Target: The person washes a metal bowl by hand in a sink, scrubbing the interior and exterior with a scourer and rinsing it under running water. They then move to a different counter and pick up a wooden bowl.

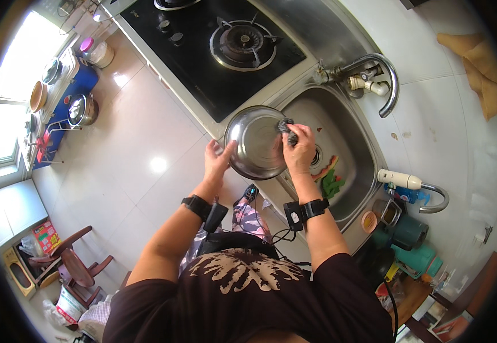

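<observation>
A round stainless-steel basin (pixel 255 143) is held up at the sink's near-left edge, its ringed, shiny face towards me. My left hand (pixel 218 162) grips its left rim, the thumb resting on the metal. In my right hand (pixel 300 148) is a dark steel-wool scrubber (pixel 285 125), pressed to the basin's right side. Part of the scrubber is hidden by my fingers. Below my right hand lies the stainless sink (pixel 347 128). Green leaf scraps (pixel 332 183) and a reddish strip of peel (pixel 326 168) lie on its floor beside the drain.
A curved faucet (pixel 390 81) arches over the sink's far side, and a second, white-bodied faucet (pixel 402 179) stands at its right. The black gas hob (pixel 197 55) adjoins the sink. Cables hang from my wristbands. A wooden stool (pixel 77 266) stands on the floor at lower left.
</observation>
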A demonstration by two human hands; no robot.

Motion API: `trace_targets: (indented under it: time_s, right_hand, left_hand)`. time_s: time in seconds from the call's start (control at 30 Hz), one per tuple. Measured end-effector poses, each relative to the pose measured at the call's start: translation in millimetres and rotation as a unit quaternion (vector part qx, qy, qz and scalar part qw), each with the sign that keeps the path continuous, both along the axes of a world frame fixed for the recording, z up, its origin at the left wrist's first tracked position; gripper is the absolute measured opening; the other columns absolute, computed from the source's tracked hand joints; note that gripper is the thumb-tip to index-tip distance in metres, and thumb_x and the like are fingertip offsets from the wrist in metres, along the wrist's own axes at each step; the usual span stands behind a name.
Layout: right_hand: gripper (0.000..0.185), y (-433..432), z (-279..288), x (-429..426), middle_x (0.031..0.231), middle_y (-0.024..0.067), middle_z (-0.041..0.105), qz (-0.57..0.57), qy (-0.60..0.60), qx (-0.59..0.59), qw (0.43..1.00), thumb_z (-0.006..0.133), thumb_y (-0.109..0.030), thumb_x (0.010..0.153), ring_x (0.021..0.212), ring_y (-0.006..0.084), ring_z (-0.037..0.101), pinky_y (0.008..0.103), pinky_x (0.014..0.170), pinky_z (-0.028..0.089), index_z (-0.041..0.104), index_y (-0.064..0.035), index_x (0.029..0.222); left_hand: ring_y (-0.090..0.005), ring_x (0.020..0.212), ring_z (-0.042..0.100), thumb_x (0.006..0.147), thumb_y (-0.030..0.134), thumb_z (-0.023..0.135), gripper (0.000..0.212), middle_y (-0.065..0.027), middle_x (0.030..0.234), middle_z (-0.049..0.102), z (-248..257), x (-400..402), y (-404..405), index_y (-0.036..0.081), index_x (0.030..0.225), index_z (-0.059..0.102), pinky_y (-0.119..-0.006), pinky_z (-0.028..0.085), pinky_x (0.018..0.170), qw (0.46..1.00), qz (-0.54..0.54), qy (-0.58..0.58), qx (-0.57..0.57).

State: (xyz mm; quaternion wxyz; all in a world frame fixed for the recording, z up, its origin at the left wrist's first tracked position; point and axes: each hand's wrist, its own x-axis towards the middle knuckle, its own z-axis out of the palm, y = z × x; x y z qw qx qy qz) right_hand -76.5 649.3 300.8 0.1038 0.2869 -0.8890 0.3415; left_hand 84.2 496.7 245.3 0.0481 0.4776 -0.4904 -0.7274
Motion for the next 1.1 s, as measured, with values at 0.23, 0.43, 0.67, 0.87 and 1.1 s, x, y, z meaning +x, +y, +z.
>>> trace_targets:
  time_s: [0.23, 0.43, 0.67, 0.87, 1.1]
  right_hand:
    - [0.022, 27, -18, -13, 0.098, 0.0127, 0.067, 0.035, -0.055, -0.057, 0.996, 0.069, -0.004, 0.077, 0.090, 0.0314, 0.064, 0.0378, 0.082, 0.051, 0.066, -0.0048, 0.099]
    - [0.022, 44, -11, -13, 0.098, 0.0137, 0.067, 0.026, -0.081, -0.072, 0.994, 0.068, -0.001, 0.077, 0.090, 0.0297, 0.066, 0.0355, 0.082, 0.051, 0.067, -0.0032, 0.099]
    - [0.033, 21, 67, 12, 0.101, 0.0105, 0.062, 0.112, 0.007, 0.005, 0.994, 0.070, -0.004, 0.074, 0.095, 0.0311, 0.060, 0.0376, 0.083, 0.050, 0.067, -0.0065, 0.106]
    - [0.047, 22, 96, 28, 0.097, 0.0077, 0.055, 0.129, -0.003, 0.055, 0.990, 0.072, -0.004, 0.057, 0.095, 0.0293, 0.054, 0.0388, 0.077, 0.050, 0.066, -0.0084, 0.103]
    - [0.040, 31, 84, -7, 0.090, 0.0094, 0.056, 0.027, 0.067, 0.017, 0.997, 0.071, -0.006, 0.059, 0.086, 0.0325, 0.057, 0.0411, 0.075, 0.049, 0.066, -0.0083, 0.099]
  left_hand:
    - [-0.0226, 0.100, 0.061, 0.082, 0.046, 0.073, 0.077, -0.0181, 0.117, 0.058, 23, -1, -10, -0.012, 0.125, 0.045, -0.035, 0.051, 0.083, 0.993, -0.065, -0.020, 0.100]
    - [-0.0167, 0.089, 0.063, 0.088, 0.027, 0.069, 0.045, -0.0084, 0.107, 0.061, 65, -20, 1, -0.001, 0.120, 0.053, -0.032, 0.053, 0.080, 0.965, -0.143, 0.177, 0.130]
    - [-0.0133, 0.092, 0.060, 0.101, 0.023, 0.047, 0.027, -0.0035, 0.104, 0.061, 59, -58, 50, 0.005, 0.120, 0.053, -0.028, 0.051, 0.078, 0.957, -0.006, 0.215, 0.197]
    - [-0.0099, 0.077, 0.054, 0.104, 0.037, 0.042, 0.037, 0.0001, 0.086, 0.059, 69, -83, 75, 0.004, 0.105, 0.059, -0.024, 0.047, 0.072, 0.969, -0.005, 0.242, 0.056]
    - [-0.0121, 0.063, 0.040, 0.103, 0.032, 0.046, 0.041, -0.0054, 0.063, 0.046, 58, -73, 95, -0.003, 0.085, 0.058, -0.031, 0.041, 0.058, 0.969, -0.049, 0.144, -0.193]
